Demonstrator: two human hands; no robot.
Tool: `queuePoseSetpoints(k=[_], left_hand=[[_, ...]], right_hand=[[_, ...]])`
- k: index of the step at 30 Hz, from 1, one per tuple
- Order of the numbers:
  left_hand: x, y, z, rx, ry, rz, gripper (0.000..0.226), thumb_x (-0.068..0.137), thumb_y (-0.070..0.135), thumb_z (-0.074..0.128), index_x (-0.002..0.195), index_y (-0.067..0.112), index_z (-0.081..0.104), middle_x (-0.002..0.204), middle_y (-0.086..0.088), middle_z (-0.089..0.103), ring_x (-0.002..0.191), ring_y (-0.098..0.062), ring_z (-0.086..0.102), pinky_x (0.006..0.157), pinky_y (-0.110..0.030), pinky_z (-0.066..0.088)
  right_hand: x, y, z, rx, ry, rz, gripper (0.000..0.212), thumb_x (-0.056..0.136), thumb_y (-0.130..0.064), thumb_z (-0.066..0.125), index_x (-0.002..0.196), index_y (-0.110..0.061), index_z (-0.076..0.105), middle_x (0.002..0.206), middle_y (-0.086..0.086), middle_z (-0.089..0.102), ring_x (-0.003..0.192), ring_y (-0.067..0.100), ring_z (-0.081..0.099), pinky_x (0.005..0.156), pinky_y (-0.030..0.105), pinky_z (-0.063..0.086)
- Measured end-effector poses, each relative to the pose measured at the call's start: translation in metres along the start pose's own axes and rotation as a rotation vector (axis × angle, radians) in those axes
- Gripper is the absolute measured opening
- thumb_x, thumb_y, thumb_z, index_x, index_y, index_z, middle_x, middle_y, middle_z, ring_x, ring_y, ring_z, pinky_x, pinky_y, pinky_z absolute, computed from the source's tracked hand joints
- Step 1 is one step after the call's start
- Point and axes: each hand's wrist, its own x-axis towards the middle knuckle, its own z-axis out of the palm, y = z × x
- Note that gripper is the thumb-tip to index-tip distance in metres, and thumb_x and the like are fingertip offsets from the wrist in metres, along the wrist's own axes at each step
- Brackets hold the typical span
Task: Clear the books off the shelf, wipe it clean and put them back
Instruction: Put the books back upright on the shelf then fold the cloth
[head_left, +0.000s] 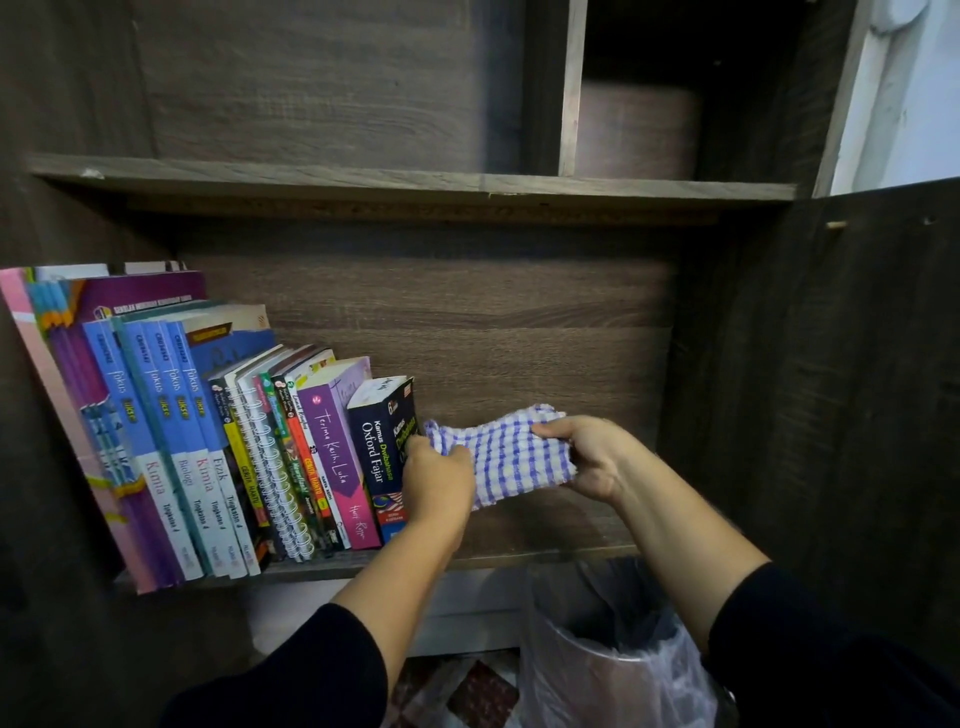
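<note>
Checked cloth (506, 460) was held stretched btwn both hands, left hand (439, 480) pinching its 9 o'clock end, right hand (584, 457) its 3 o'clock end. Books (234, 441) stood at 9 o'clock, touching the left hand; long axes upright on the shelf (545, 530).

Quantities recorded at this moment were as follows. Books (218, 441): the row stood on the shelf (545, 551) at its left; roughly fifteen spines were distinguishable, exact total not determinable where thin volumes overlapped. Of these, four were blue "Fokus" volumes and one was spiral-bound. Checked cloth (511, 457): one. Hands: two, left hand (439, 480) and right hand (589, 457). Bag-lined bin (613, 654): one.
</note>
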Motion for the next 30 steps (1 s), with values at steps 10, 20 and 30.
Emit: queuePoseSetpoints(k=[10,20,30], left_hand=[[-0.022,0.024,-0.020,-0.691,-0.539,-0.463,0.036,0.088,0.036,0.062,0.109,0.007,0.064,0.091,-0.013,0.075,0.082,-0.028,0.071,0.077,-0.041,0.056],[-0.021,0.055,-0.062,-0.139,-0.112,0.044,0.020,0.088,0.016,0.065,0.095,0.017,0.046,0.100,-0.007,0.058,0.079,-0.020,0.060,0.063,-0.034,0.051],[-0.020,0.191,-0.135,-0.110,-0.227,0.212,0.025,0.084,-0.005,0.053,0.092,0.009,0.072,0.101,-0.005,0.069,0.096,-0.020,0.063,0.092,-0.035,0.050]], right_hand=[[-0.016,-0.015,-0.004,-0.006,-0.028,-0.137,0.018,0.089,-0.011,0.060,0.100,0.004,0.060,0.093,0.018,0.067,0.082,0.027,0.066,0.070,0.037,0.058],[-0.030,-0.019,0.012,-0.242,0.127,-0.087,0.019,0.096,-0.021,0.052,0.089,-0.004,0.058,0.064,0.006,0.067,0.050,0.015,0.061,0.045,0.023,0.047],[-0.078,-0.120,0.074,-0.268,0.000,-0.404,0.018,0.076,0.013,0.049,0.086,0.004,0.061,0.074,0.014,0.069,0.058,0.022,0.068,0.065,0.032,0.058]])
